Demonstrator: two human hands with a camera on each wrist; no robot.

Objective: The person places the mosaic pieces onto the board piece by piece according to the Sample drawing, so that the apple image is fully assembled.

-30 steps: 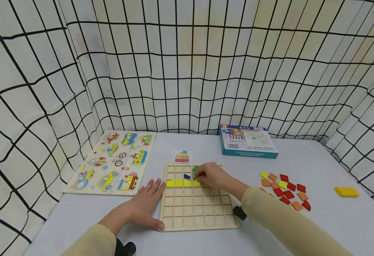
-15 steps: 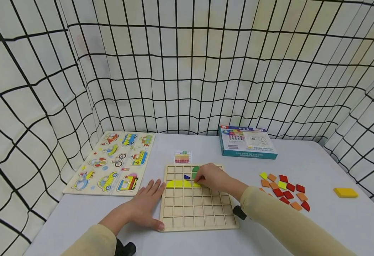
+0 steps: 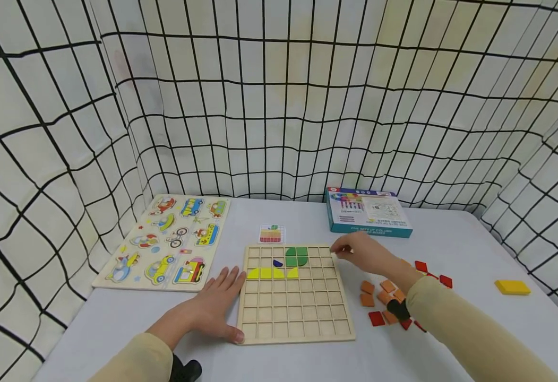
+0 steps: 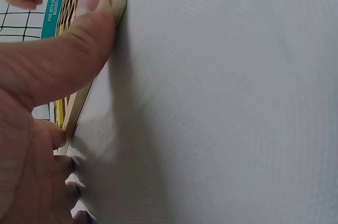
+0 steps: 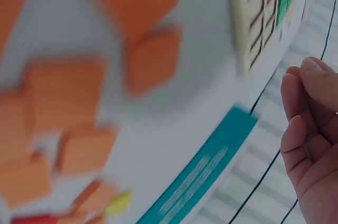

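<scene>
A wooden grid board (image 3: pixel 302 313) lies flat at the middle of the table. Its upper cells hold yellow pieces (image 3: pixel 259 273), rounded green pieces (image 3: pixel 297 257) and a small dark blue piece (image 3: pixel 277 263). My left hand (image 3: pixel 216 310) rests spread along the board's left side, its thumb (image 4: pixel 92 39) against the near corner. By the board's far right corner, my right hand (image 3: pixel 367 254) hovers with fingers curled. In the right wrist view its thumb and index fingertip (image 5: pixel 291 76) meet; nothing shows between them. Orange tiles (image 3: pixel 367 300) and red tiles (image 3: pixel 376 318) lie below that wrist.
A picture card (image 3: pixel 272 234) lies beyond the board. To the left is a vehicle puzzle board (image 3: pixel 169 244); a teal-edged box (image 3: pixel 369 212) sits at the back right. A yellow block (image 3: pixel 513 287) lies far right. Black netting hangs around the table.
My right hand has left the yellow and green pieces and moved right, past the board's edge. Several loose tiles have shifted left, nearer the board. My left hand has stayed put.
</scene>
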